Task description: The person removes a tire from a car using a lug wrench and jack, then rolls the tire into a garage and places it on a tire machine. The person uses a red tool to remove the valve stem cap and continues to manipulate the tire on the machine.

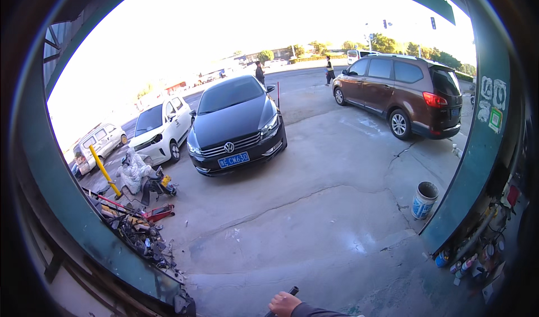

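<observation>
Though only its back and the curled fingers show, the right hand (284, 304) is wrapped around a dark handle (293, 290), well in front of the black car (236, 126) and nearer the person. The fingers are closed around it; the thumb is too hidden to make out. One end of the handle pokes out past the hand toward the car, and the rest runs off below the lower edge. A dark sleeve (317, 311) covers the wrist. How the left hand's fingers stand cannot be told.

Concrete ground (303, 227), crossed by cracks, spreads between the hand and the black car. Left of the car and nearer the person lie a red floor jack (158, 213) and a heap of scrap parts (140, 235). A scooter (132, 174) under a silvery cover and a leaning yellow post (105, 171) stand to its left too. Just beside the car on that side is a white car (163, 126), with a pale van (98, 147) farther out.

To the right of the black car are a brown car (387, 89), seen partly from behind, and, nearer the person, a bucket (422, 204). Two people, one in dark clothes (259, 73) and another farther right (329, 71), stand beyond the black car's front.
</observation>
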The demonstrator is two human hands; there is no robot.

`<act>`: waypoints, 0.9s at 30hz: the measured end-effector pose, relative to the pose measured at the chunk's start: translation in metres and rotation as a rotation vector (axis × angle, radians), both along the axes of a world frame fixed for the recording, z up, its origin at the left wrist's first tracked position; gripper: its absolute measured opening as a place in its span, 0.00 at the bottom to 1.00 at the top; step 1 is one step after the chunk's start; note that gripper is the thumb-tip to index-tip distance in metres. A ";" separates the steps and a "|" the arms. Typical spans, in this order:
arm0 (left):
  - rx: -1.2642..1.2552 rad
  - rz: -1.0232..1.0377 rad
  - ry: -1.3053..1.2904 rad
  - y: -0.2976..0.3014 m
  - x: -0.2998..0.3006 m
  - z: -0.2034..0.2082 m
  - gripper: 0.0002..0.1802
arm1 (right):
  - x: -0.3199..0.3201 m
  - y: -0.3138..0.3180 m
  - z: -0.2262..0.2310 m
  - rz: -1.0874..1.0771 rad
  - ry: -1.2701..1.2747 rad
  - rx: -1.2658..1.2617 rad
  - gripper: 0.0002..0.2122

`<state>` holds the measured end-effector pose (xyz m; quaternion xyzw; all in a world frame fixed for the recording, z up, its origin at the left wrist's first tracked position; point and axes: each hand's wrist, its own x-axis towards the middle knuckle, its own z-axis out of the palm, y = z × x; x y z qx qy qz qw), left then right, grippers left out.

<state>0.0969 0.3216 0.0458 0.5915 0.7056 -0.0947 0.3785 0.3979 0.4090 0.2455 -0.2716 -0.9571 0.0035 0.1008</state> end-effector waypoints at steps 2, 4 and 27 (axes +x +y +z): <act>-0.024 -0.043 0.014 0.084 0.021 0.007 0.30 | 0.012 0.064 -0.007 -0.027 -0.039 -0.013 0.05; -0.061 -0.082 0.018 0.167 0.045 0.010 0.31 | 0.033 0.127 -0.023 -0.037 -0.022 0.018 0.05; -0.139 -0.537 0.110 0.930 0.298 0.012 0.35 | 0.333 0.792 -0.012 -0.301 0.055 0.137 0.04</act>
